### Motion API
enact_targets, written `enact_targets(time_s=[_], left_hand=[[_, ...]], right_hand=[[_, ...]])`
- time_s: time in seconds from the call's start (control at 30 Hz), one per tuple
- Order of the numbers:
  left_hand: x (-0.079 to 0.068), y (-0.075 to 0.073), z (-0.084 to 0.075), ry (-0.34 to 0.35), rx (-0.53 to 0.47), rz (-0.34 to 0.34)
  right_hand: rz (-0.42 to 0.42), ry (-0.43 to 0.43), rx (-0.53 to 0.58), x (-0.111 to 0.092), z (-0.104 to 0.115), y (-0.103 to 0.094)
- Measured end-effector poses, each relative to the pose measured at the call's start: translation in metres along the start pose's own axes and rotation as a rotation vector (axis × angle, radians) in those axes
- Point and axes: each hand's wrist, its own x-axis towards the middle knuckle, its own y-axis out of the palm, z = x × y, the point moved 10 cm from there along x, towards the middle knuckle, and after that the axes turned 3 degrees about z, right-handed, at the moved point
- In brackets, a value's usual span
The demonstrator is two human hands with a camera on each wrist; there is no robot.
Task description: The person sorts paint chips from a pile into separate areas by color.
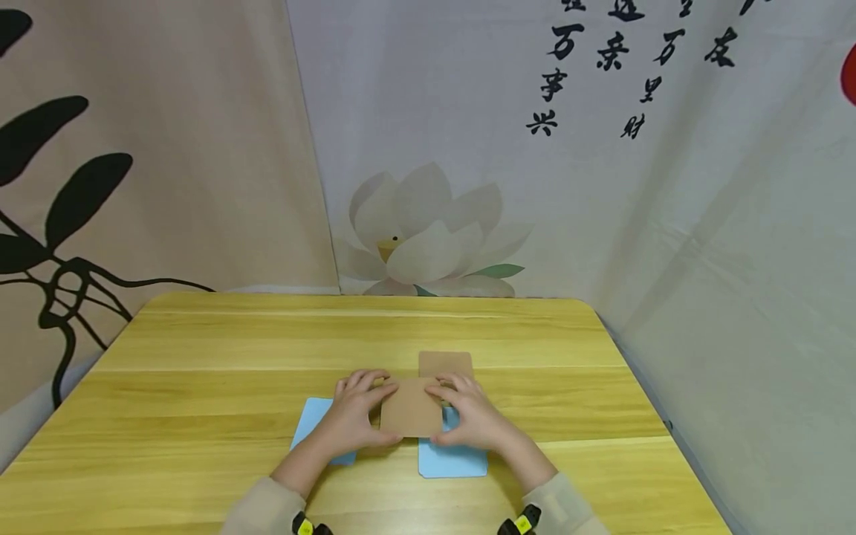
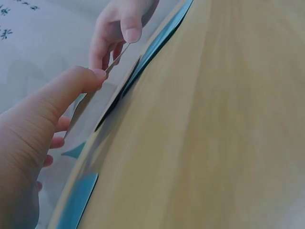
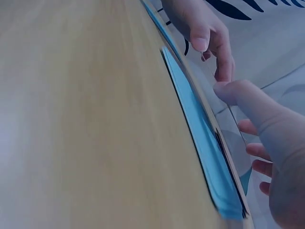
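Observation:
A thin, square brown card (image 1: pixel 411 409) is held up a little above the table between both hands. My left hand (image 1: pixel 356 417) grips its left edge, thumb near the lower corner and fingers at the top. My right hand (image 1: pixel 475 420) pinches the right side in the same way. Seen edge-on in the left wrist view, the card (image 2: pixel 82 110) is apart from the tabletop. Under my right hand lies a light blue card (image 1: pixel 455 462), partly covered. Another blue card (image 1: pixel 310 417) lies beneath my left hand, mostly hidden by it.
Just behind the hands, a second brown card (image 1: pixel 445 362) lies on the wooden table (image 1: pixel 221 349). A printed cloth (image 1: pixel 455 111) with a lotus and dark characters hangs beyond the table's far edge. Dark bands (image 1: pixel 518 521) circle both sleeves.

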Motion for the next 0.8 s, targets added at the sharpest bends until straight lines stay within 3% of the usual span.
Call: enact_targets(time_s=[0.37,0.53,0.8], left_hand=[[0.024,0.019,-0.003,-0.029,0.004,0.014],[0.035,0.023,-0.005,-0.010,0.014,0.005],[0.049,0.029,-0.002,-0.036,0.020,0.011]], right_hand=[[0.006,0.009,0.029,-0.006,-0.025,-0.012],[-0.005,-0.014,0.010,-0.006,-0.033,-0.018],[0.010,-0.009,0.032,-0.002,-0.047,-0.024]])
